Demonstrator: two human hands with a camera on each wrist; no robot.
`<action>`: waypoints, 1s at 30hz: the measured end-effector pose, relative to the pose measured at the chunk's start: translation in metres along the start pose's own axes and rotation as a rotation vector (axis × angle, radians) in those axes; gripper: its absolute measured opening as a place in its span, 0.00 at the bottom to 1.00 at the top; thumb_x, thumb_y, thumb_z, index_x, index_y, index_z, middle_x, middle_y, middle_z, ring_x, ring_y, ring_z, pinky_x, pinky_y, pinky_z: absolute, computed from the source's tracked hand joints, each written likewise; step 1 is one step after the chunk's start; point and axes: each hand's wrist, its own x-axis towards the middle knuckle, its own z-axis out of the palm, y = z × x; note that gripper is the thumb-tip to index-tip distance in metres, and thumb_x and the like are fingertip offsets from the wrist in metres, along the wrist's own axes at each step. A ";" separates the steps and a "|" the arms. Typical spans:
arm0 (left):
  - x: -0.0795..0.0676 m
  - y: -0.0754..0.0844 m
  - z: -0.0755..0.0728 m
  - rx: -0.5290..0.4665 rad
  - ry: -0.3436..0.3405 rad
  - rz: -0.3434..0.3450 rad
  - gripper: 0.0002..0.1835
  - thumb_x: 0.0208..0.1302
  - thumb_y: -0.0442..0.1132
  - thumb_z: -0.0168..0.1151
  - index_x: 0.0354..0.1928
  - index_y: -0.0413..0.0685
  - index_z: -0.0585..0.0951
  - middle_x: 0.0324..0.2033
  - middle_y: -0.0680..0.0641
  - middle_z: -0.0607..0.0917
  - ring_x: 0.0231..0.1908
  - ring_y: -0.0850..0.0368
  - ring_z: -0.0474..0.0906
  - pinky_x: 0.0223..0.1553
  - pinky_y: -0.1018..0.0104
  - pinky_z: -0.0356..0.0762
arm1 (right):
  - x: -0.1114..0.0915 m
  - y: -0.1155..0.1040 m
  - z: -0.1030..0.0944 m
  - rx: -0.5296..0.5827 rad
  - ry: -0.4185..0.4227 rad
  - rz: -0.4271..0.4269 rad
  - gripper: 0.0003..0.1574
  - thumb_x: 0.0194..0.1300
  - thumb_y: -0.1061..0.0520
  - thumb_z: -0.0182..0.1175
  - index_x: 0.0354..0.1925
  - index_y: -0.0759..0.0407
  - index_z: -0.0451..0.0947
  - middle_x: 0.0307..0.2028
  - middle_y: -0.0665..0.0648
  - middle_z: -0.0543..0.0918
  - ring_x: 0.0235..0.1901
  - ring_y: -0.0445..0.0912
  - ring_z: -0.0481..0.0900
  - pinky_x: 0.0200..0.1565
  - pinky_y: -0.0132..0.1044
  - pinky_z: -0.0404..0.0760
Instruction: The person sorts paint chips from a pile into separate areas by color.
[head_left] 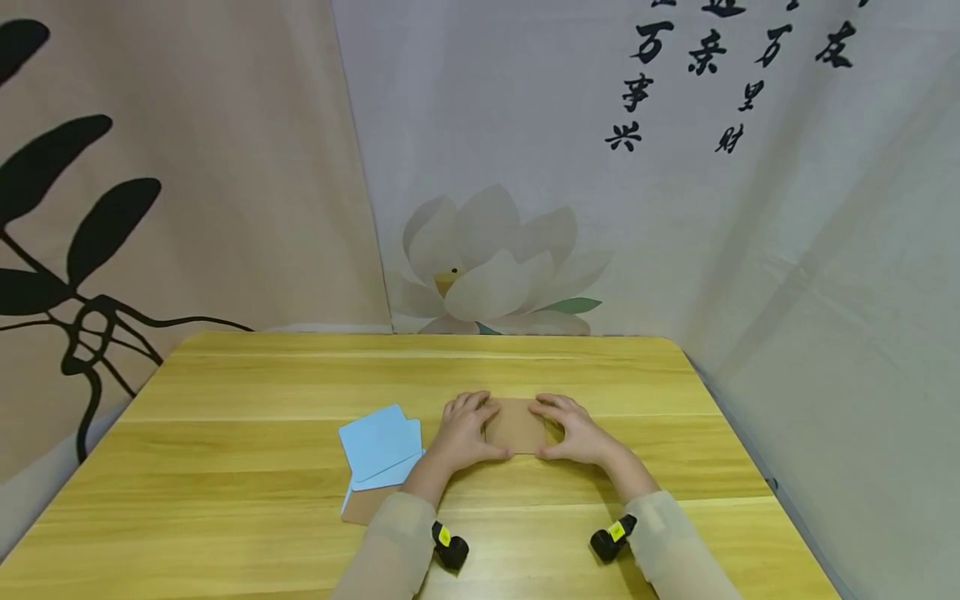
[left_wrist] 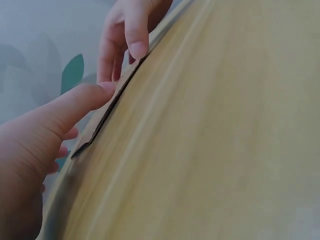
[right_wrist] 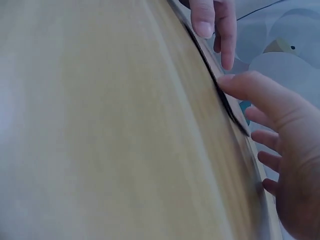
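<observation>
A flat brown square board [head_left: 516,427] lies on the wooden table between the two hands. My left hand [head_left: 467,433] is at its left side, the thumb at the near edge and the forefinger reaching over the top. On the opposite side my right hand [head_left: 576,432] stands in a mirrored pose, fingers spread, thumb by the near right corner. In the left wrist view the board [left_wrist: 102,112] shows edge-on as a thin sheet with a dark near edge. From the right wrist, the right thumb [right_wrist: 250,87] touches that edge while the other fingers stay apart from it.
Several light blue cards [head_left: 381,442] lie in a loose, overlapping pile left of the left forearm. A brown piece [head_left: 367,505] sticks out beneath them. Behind the table [head_left: 300,375] hang curtains printed with a lotus [head_left: 491,275] and dark leaves.
</observation>
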 end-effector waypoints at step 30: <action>-0.056 0.001 -0.034 -0.022 0.165 0.026 0.40 0.48 0.63 0.70 0.61 0.48 0.77 0.65 0.45 0.68 0.64 0.43 0.58 0.60 0.40 0.53 | 0.004 -0.057 0.039 0.193 0.203 -0.148 0.47 0.53 0.46 0.72 0.67 0.58 0.67 0.68 0.57 0.62 0.66 0.56 0.56 0.57 0.61 0.64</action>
